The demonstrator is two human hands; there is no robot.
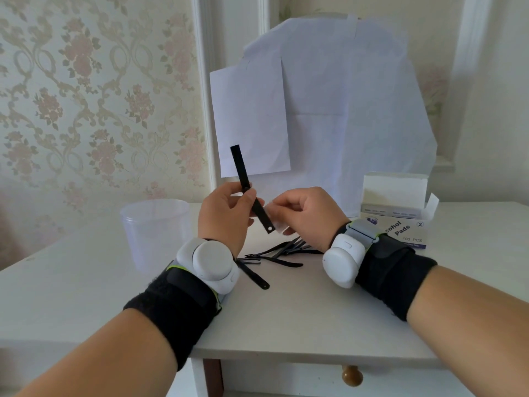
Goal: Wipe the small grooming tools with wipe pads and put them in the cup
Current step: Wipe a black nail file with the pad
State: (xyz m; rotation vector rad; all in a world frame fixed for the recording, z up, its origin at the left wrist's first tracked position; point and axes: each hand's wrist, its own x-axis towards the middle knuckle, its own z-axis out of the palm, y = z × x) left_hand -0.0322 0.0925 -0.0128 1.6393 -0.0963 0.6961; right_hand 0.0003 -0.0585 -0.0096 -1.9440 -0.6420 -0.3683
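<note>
At the middle of the frame the left hand (226, 216) pinches a flat black nail file (250, 188) (a small hole at its lower end), tilted up toward the upper left. The right hand (307, 214), just beside it, curls its fingers round a pale wipe pad (273, 214) touching the file's lower end. The clear cup (154, 233) stands at middle left on the table (315, 325), more black tools (283, 250) lying below the hands.

I hold a flat black nail file (248, 184) tilted upright against a white wipe pad (273, 214), above more black tools (282, 252) beside the empty clear cup (156, 233).
</note>
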